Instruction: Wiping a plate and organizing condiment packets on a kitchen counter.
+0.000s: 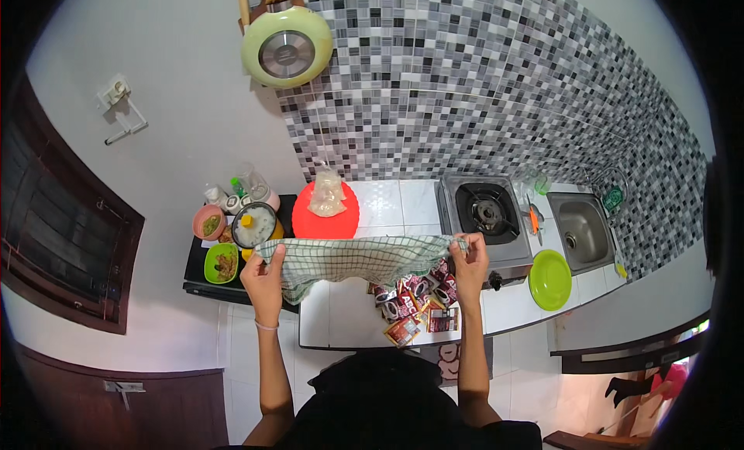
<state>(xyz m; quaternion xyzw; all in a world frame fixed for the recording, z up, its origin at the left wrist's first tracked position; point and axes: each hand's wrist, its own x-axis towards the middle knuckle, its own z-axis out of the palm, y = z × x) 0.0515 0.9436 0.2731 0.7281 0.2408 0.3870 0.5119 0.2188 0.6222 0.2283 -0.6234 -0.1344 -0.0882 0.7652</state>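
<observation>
A green-and-white checked kitchen cloth [360, 262] is stretched between my two hands above the white tiled counter [341, 314]. My left hand [265, 278] pinches its left corner, close to the pot and bowls. At the opposite corner, my right hand [470, 265] grips the cloth near the stove's front left. Under the cloth's right part lies a pile of dark red and brown sachets [418, 303], partly hidden by it. Behind the cloth stands a round red plate or lid [306, 217] bearing a clear plastic bag [328, 194] with pale contents.
A single-burner stove [487, 210], a green plate [550, 281] and a steel sink [581, 231] stand on the right. Leftward are a lidded pot [256, 225], a green bowl [222, 262], a pink bowl [208, 222] and several bottles. A pan [287, 51] hangs on the wall.
</observation>
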